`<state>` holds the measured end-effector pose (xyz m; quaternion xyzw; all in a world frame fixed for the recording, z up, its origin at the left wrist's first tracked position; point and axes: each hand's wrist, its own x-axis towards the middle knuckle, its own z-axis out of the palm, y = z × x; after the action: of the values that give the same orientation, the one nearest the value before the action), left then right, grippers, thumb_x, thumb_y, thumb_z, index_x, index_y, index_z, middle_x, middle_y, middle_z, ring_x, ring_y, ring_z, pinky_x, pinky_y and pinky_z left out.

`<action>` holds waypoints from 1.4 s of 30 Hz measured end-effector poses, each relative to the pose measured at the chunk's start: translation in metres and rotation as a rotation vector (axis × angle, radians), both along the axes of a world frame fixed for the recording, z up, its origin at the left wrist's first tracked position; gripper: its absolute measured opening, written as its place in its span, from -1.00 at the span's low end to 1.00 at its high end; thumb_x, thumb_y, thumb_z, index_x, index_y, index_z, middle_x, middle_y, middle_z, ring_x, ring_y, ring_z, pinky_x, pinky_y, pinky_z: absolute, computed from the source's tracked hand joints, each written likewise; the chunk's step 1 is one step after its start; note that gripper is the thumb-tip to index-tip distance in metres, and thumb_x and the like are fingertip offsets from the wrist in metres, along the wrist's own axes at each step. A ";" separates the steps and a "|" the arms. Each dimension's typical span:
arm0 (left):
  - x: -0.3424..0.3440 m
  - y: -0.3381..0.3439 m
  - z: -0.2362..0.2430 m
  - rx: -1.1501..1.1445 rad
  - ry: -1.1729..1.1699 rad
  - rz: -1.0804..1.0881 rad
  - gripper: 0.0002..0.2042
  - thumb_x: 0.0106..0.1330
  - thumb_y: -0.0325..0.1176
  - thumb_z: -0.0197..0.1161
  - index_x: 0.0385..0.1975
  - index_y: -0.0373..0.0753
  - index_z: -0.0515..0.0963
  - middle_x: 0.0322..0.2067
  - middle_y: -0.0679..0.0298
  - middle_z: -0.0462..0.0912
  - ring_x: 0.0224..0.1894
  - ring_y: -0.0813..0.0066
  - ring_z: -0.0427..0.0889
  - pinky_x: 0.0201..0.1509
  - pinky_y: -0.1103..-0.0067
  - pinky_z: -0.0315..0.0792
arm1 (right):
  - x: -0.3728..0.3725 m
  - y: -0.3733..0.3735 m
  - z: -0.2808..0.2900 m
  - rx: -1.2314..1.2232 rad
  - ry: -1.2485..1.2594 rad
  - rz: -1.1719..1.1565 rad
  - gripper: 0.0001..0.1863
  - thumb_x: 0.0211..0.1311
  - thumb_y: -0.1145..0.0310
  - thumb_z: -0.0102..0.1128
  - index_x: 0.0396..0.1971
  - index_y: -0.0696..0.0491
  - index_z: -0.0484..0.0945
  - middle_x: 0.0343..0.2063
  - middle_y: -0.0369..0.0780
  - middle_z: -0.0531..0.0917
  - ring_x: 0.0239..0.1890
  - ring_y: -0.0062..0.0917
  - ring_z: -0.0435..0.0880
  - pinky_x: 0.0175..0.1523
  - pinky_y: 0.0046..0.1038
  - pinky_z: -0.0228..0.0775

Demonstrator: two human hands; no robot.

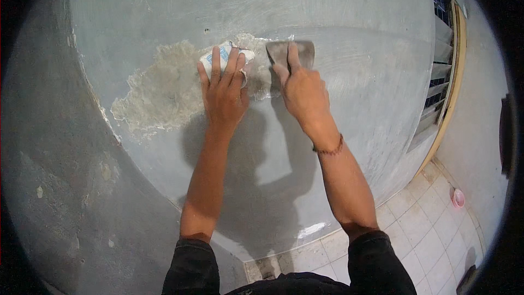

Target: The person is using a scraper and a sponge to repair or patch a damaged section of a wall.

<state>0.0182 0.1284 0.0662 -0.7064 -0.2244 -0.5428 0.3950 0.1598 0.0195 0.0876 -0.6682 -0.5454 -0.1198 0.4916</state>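
Note:
My left hand (224, 84) presses a crumpled white sheet with blue print (207, 61) to the grey wall (371, 104). Its fingers are spread over the sheet, and the sheet's far side is hidden; it may be sandpaper. To the right, my right hand (305, 90) grips a putty knife (307, 52). The wide, dull blade is held against the wall, with the index finger stretched along it; the handle is hidden in my palm. Beneath and left of my left hand spreads a rough, bare patch (164, 90) with ragged, flaking edges, where the paint has come off.
A louvred window (439, 71) with a yellowish frame (457, 76) is at the right. Another grey wall (71, 202) meets this one at a chipped corner on the left. Below lies a white tiled floor (415, 224), with a small pink container (457, 198) beside the right wall.

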 end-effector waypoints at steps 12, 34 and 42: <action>-0.005 -0.001 0.001 -0.007 -0.010 0.024 -0.75 0.30 -0.29 0.06 -0.09 -0.18 0.53 0.24 0.45 0.29 0.36 0.19 0.08 0.35 -0.05 -0.27 | -0.012 0.002 0.003 -0.016 -0.017 0.017 -0.40 0.29 0.07 -0.07 0.24 0.08 0.18 -0.41 0.15 0.61 -0.28 0.04 0.62 -0.22 -0.08 0.47; -0.010 -0.004 0.001 -0.006 -0.011 0.016 -0.81 0.22 -0.39 0.12 -0.18 -0.16 0.56 0.22 0.46 0.31 0.35 0.24 0.10 0.35 -0.06 -0.29 | -0.021 0.000 0.012 0.028 0.012 0.030 -0.40 0.28 0.09 -0.06 0.23 0.11 0.18 -0.36 0.15 0.60 -0.25 0.06 0.59 -0.16 -0.07 0.44; -0.010 0.000 0.001 0.039 -0.011 0.017 -0.76 0.25 -0.35 0.09 -0.12 -0.16 0.55 0.23 0.47 0.31 0.35 0.25 0.11 0.33 -0.09 -0.28 | -0.018 0.006 0.009 0.069 -0.010 0.027 -0.39 0.28 0.07 -0.07 0.23 0.11 0.18 -0.42 0.16 0.60 -0.27 0.07 0.60 -0.21 -0.08 0.45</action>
<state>0.0085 0.1288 0.0669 -0.6937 -0.2221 -0.5474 0.4121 0.1414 0.0254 0.0969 -0.6427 -0.5526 -0.1352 0.5130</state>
